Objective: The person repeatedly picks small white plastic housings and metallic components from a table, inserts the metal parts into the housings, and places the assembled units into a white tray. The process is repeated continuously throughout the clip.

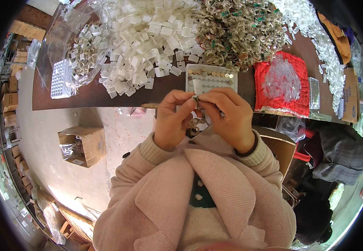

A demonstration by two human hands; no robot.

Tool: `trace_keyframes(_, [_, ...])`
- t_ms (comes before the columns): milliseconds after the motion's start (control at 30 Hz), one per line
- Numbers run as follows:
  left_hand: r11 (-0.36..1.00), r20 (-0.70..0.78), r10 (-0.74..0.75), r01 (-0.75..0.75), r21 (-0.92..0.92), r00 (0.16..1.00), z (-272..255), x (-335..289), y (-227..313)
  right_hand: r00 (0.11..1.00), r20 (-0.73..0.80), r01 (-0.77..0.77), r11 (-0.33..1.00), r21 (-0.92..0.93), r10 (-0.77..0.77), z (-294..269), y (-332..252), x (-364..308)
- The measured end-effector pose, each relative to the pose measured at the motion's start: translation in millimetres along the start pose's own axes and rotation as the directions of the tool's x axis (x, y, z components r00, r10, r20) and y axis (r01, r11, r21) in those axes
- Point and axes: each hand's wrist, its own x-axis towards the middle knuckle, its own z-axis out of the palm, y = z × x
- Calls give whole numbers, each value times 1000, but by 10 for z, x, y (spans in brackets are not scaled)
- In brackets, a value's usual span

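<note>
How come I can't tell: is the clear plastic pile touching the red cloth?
Touching. The head view shows the clear plastic pile lying right on the red cloth, with red all around it.

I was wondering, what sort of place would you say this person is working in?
Most likely a small-parts workshop: a heap of whitish plastic pieces and a pile of small brownish, see-through parts lie on the table, and cardboard boxes stand along the left side.
</note>
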Motion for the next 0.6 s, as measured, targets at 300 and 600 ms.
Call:
trace_keyframes(300, [989,36,-59,63,-134,998,-5,-4,61,982,2,191,981,-28,-191,94,75,62])
trace_keyframes(600, [991,-162,55,-73,-110,985,-117,2,46,998,43,62,987,-149,-56,275,147,89])
